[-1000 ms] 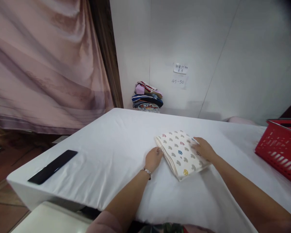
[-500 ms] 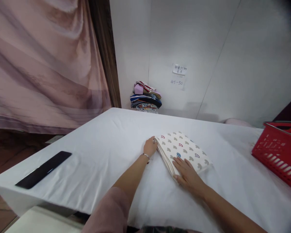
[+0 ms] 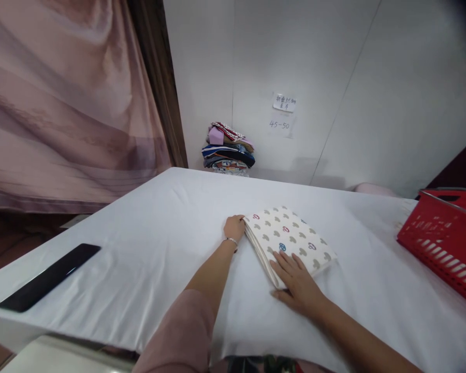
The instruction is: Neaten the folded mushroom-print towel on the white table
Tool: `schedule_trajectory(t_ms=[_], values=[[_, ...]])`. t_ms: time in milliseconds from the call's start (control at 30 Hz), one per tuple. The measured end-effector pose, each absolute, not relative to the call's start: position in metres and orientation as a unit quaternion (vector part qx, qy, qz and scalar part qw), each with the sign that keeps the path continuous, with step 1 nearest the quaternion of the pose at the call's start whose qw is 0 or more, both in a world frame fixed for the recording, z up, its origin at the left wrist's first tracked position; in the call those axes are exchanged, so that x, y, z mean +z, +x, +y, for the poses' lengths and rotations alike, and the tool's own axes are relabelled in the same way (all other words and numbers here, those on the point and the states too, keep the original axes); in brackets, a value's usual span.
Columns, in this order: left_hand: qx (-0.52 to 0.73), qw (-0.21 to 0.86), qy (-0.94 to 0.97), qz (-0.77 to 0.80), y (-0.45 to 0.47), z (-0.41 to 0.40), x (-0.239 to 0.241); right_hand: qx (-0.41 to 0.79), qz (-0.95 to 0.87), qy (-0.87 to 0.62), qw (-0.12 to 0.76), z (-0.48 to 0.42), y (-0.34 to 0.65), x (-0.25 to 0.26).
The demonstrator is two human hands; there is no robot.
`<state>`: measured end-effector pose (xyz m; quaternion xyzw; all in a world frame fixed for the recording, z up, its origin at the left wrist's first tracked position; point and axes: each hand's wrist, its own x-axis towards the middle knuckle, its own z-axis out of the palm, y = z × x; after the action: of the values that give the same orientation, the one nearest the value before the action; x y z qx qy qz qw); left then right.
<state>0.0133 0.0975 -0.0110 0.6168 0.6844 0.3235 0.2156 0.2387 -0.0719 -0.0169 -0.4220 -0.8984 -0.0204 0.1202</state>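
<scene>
A cream cloth printed with grey, red and blue mushroom shapes lies on the table, folded into several layers. At its left corner, my left hand has its fingers closed on the cloth's edge; a bracelet circles that wrist. My right hand rests flat on the near part of the cloth, fingers stretched out. Its thumb points left, just past the near corner of the fold. The layered edge runs between the two hands.
A white sheet covers the table. A black flat object, phone-like, lies at left. The red basket stands at right. Beyond the far edge is a stack of folded fabrics by the wall, and a curtain hangs at left.
The view has shifted slightly. My right thumb has slid off the cloth's near edge toward the table. My left hand stays at the left corner, and the cloth keeps its folded shape.
</scene>
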Motion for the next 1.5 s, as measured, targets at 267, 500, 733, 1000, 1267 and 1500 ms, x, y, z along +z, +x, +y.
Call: schedule_trajectory(t_ms=[267,500,733,1000,1267,1500], values=[[0.334,0.247,0.613,0.673,0.009,0.098,-0.008,0.005,-0.894,-0.426,0.138,-0.072,0.237,-0.016],[0.373,0.247,0.592,0.671,0.004,0.075,-0.003,0.057,-0.890,-0.433,0.131,-0.074,0.237,-0.006],[0.358,0.322,0.600,0.639,0.017,0.033,-0.001,0.163,-0.814,-0.510,0.225,-0.057,0.225,0.031],[0.364,0.364,0.597,0.616,0.026,0.026,-0.007,0.121,-0.770,-0.593,0.202,-0.017,0.185,0.037],[0.388,0.384,0.601,0.584,0.025,0.023,-0.012,0.098,-0.770,-0.605,0.177,-0.008,0.179,0.029],[0.401,0.380,0.601,0.578,0.028,0.019,-0.009,0.140,-0.748,-0.604,0.239,-0.007,0.185,0.027]])
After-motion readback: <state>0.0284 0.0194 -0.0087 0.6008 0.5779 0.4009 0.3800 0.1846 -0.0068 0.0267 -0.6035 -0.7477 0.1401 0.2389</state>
